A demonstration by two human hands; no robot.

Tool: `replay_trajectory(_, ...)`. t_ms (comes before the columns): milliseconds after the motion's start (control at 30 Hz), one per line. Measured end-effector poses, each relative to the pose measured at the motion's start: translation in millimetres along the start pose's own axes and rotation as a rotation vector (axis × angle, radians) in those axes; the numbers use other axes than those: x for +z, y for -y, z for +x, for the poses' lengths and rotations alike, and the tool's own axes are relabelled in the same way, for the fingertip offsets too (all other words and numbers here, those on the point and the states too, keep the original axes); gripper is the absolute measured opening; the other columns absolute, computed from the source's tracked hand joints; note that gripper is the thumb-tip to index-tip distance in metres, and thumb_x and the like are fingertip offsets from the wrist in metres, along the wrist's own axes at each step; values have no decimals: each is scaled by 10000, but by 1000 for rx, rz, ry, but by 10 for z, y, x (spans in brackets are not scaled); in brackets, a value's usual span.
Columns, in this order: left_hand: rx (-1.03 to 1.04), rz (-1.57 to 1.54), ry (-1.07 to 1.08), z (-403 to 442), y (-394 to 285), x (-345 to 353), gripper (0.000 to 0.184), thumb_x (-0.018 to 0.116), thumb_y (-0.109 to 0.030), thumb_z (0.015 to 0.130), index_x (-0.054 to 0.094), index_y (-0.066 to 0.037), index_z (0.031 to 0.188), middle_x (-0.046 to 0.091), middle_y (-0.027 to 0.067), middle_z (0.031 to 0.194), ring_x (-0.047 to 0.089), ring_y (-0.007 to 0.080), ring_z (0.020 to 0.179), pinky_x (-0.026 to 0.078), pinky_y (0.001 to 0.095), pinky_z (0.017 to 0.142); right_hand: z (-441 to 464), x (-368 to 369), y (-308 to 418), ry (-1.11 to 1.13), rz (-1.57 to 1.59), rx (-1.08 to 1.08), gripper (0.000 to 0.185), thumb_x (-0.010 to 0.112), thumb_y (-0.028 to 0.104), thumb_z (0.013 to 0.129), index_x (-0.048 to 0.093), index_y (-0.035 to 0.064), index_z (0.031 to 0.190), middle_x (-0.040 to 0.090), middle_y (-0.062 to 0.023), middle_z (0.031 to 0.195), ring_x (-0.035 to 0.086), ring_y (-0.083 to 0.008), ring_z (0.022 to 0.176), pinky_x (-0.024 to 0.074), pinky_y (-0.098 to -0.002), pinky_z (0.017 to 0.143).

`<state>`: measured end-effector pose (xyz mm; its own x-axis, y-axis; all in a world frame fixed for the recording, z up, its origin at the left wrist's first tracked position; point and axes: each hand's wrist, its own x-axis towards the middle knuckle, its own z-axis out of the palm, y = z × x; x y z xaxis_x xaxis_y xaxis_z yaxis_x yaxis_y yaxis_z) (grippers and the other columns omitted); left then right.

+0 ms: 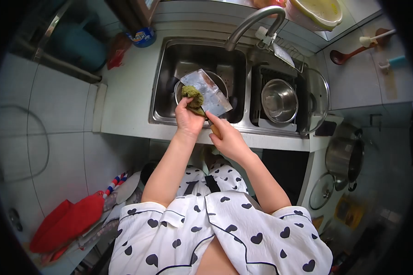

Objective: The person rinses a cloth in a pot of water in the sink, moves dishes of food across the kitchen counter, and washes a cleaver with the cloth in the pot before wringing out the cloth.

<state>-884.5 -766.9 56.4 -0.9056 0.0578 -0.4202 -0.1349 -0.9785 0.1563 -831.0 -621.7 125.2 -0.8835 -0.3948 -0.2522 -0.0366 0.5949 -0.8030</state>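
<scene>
In the head view, a cleaver with a broad, wet-looking blade is held over the left sink basin. My right hand is closed around its wooden handle, with the index finger stretched along toward the blade. A green scrubbing cloth is bunched in my left hand, against the near-left side of the blade. Beneath the blade, a round metal bowl sits in the basin, partly hidden by the cleaver and the cloth.
The curved faucet arches above the sink. In the right basin, a metal bowl rests on a dark rack, and a glass lid leans at its right. A large pot stands lower right. Ladles hang on the right wall.
</scene>
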Motion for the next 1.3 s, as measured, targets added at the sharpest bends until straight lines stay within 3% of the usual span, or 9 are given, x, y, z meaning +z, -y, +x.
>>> replay_trajectory(100, 38, 105, -97, 369, 37, -107, 278, 482, -121, 792, 557, -33, 1045, 603, 92, 1073, 533, 263, 1055, 376, 413, 971, 270, -145, -253, 51, 139, 19, 612, 565, 42, 786, 366, 135, 1357, 532, -173, 1114, 535, -288, 1023, 419, -346, 894)
replay_trajectory(233, 31, 174, -209, 560, -40, -267, 267, 508, -102, 788, 545, -35, 1044, 580, 87, 1076, 540, 241, 1037, 403, 397, 944, 466, -142, -584, 12, 115, 1, 583, 545, 52, 767, 394, 120, 1326, 544, -173, 971, 561, -346, 886, 459, -390, 786)
replay_trajectory(533, 38, 244, -333, 1031, -209, -795, 345, 464, -138, 818, 505, -13, 1136, 547, 127, 1173, 499, 283, 1112, 359, 445, 989, 744, -115, -840, 106, -233, 161, 585, 550, 16, 722, 453, 139, 1285, 551, -150, 924, 597, -343, 772, 493, -423, 695)
replay_trajectory(733, 109, 423, -360, 1300, -174, -1073, 388, 507, -52, 802, 464, -55, 1188, 539, 111, 1132, 532, 249, 1040, 427, 366, 909, 1026, -54, -908, 211, -381, 225, 597, 569, -7, 696, 484, 160, 1262, 558, -144, 948, 602, -320, 830, 498, -397, 704)
replay_trajectory(900, -5, 1018, -442, 1550, -132, -1408, 618, 565, 2, 767, 341, -48, 1340, 504, 113, 1211, 511, 231, 1093, 416, 311, 908, 1335, 168, -1137, 306, -546, 239, 595, 602, 0, 674, 507, 155, 1240, 564, -126, 958, 600, -277, 879, 505, -368, 714)
replay_trajectory(1000, 123, 1371, -476, 1739, -106, -1567, 647, 585, -35, 764, 319, -42, 1355, 492, 160, 1243, 506, 267, 1120, 402, 325, 936, 1499, 268, -1199, 351, -646, 287, 614, 560, -23, 687, 492, 185, 1260, 551, -117, 1010, 594, -282, 902, 506, -376, 722)
replay_trajectory(1133, 186, 2046, -520, 1968, 22, -1677, 644, 524, -87, 778, 316, -164, 1383, 258, 209, 1418, 242, 369, 1313, 276, 482, 1037, 1662, 318, -1261, 426, -729, 354, 617, 560, -30, 683, 495, 179, 1260, 552, -110, 1017, 584, -262, 942, 508, -361, 735)
replay_trajectory(1167, 14, 2089, -467, 1985, 54, -1652, 626, 504, -98, 786, 336, -233, 1374, 161, 157, 1466, 112, 371, 1354, 210, 581, 1037, 1672, 335, -1302, 420, -741, 332, 574, 575, -13, 689, 506, 164, 1231, 553, -112, 1004, 586, -261, 934, 514, -357, 720)
replay_trajectory(1300, -177, 2371, -241, 2085, 121, -1752, 604, 516, -111, 797, 353, -263, 1358, 175, 59, 1476, 155, 350, 1351, 254, 603, 1017, 1690, 385, -1388, 395, -747, 284, 487, 599, 20, 705, 530, 137, 1173, 557, -115, 975, 589, -261, 922, 525, -350, 692)
